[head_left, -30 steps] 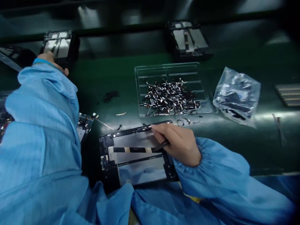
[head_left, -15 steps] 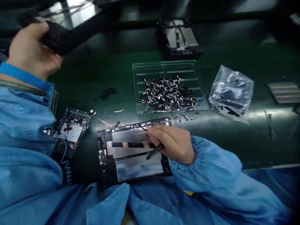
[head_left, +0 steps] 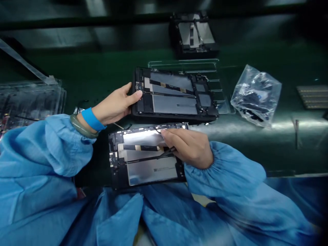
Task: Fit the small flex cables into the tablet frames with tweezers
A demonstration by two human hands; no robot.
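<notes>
My left hand (head_left: 119,102) grips the left end of an opened tablet (head_left: 174,106), thumb on top and fingers at its side. That tablet has a thick dark edge; I cannot tell whether it is several stacked together. It is held over the clear tray. Nearer my body lies a second opened tablet (head_left: 151,172), its inside with silver plates and black strips facing up. My right hand (head_left: 191,145) rests over its right part, thumb and forefinger pinched at a thin black cable (head_left: 157,130) by the upper edge. A dark slim tool (head_left: 165,154) sticks out from under the same hand.
A clear plastic tray (head_left: 222,99) is partly covered by the held tablet. Right of it lies a clear bag (head_left: 256,97) of dark parts. Another opened tablet (head_left: 196,34) lies at the back. Clear trays (head_left: 30,99) stand at the left, and a striped panel (head_left: 312,96) far right.
My left hand has brought the tablet from the upper left to the middle, over the tray of small cables, turning its inside upward. My right hand stays at the nearer tablet.
</notes>
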